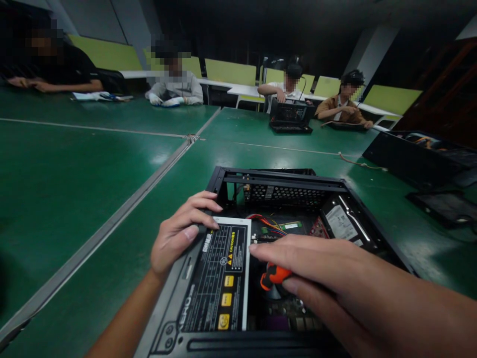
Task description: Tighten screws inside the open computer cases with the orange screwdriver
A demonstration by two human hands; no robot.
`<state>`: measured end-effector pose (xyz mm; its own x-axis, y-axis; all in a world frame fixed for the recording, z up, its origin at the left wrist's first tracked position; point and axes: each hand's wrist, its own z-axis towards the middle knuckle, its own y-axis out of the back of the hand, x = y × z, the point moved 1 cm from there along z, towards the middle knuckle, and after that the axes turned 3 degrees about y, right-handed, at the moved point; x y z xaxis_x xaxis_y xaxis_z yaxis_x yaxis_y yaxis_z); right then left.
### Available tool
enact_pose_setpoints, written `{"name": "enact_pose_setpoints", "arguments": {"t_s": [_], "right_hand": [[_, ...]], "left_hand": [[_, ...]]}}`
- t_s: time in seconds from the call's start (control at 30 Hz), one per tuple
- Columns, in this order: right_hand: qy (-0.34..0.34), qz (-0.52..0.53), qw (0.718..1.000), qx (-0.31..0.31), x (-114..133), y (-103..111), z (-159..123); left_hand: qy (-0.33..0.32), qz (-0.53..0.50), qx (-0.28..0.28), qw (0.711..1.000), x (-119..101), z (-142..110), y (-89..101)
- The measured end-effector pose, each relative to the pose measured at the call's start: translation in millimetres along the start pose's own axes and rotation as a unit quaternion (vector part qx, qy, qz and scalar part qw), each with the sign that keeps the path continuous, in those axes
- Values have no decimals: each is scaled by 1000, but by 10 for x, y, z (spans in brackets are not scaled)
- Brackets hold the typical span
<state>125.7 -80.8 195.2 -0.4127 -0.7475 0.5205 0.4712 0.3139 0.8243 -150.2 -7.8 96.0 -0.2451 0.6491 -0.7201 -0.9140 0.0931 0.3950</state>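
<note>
An open black computer case [219, 345] lies before me, with a labelled power supply [212, 268] along its left side. My left hand [177, 236] rests on the case's left edge, its fingertips touching the power supply's upper corner and its fingers apart. Over the case's interior, my right hand [331, 278] is closed around the handle of an orange and black screwdriver [275, 275]. Its index finger stretches toward the power supply's white edge. The screwdriver's tip cannot be made out. Coloured wires [266, 221], a green memory module [290, 226] and a silver-labelled drive [341, 223] show inside.
Green tables [93, 164] joined by a metal seam surround the case. Another computer case [413, 154] and a dark panel [443, 211] sit at the right. Several people sit across the table, one behind an open case [292, 119]. A cable [357, 161] lies at the right.
</note>
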Motion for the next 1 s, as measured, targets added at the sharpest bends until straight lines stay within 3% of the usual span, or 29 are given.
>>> {"name": "enact_pose_setpoints", "arguments": {"t_s": [0.27,0.43,0.83,1.0], "right_hand": [[-86,-95,988,-88,-203,202,79],[-82,-90,991,-53,-321,116,194],[-49,-89,994,-42,-364,49,287],[-58,-108,992,-37,-390,-49,375]], "left_hand": [[3,-2,4,1000,-68,34,-29],[-6,-7,-1,1000,-107,33,-35],[-8,-8,-11,1000,-78,13,-35],[-12,6,13,1000,-53,20,-21]]}}
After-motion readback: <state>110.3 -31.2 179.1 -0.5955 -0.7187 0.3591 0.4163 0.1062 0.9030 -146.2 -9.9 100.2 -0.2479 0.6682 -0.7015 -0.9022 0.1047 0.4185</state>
